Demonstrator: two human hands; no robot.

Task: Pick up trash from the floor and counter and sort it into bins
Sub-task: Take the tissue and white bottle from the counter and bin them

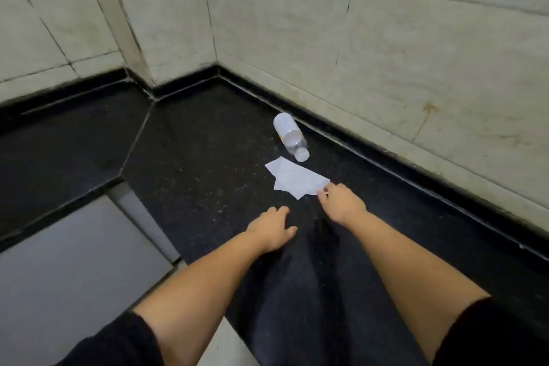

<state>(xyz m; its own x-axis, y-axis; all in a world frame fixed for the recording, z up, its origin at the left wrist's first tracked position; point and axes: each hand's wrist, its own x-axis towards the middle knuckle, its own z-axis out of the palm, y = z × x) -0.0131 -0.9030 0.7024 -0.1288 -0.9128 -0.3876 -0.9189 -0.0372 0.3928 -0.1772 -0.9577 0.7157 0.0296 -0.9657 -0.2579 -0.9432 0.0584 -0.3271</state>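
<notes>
A white sheet of folded paper point(294, 178) lies flat on the black speckled floor near the right wall. Just beyond it a clear plastic bottle point(290, 136) with a white cap lies on its side, cap toward me. My right hand point(341, 202) reaches to the paper's near right corner, fingertips touching its edge, fingers apart. My left hand point(271, 230) hovers low over the floor a little nearer and to the left, fingers spread, holding nothing.
Pale stone walls point(416, 53) meet in a corner ahead, with a black skirting along their base. A grey floor tile point(74, 261) lies at the lower left beside the black floor. No bins are in view.
</notes>
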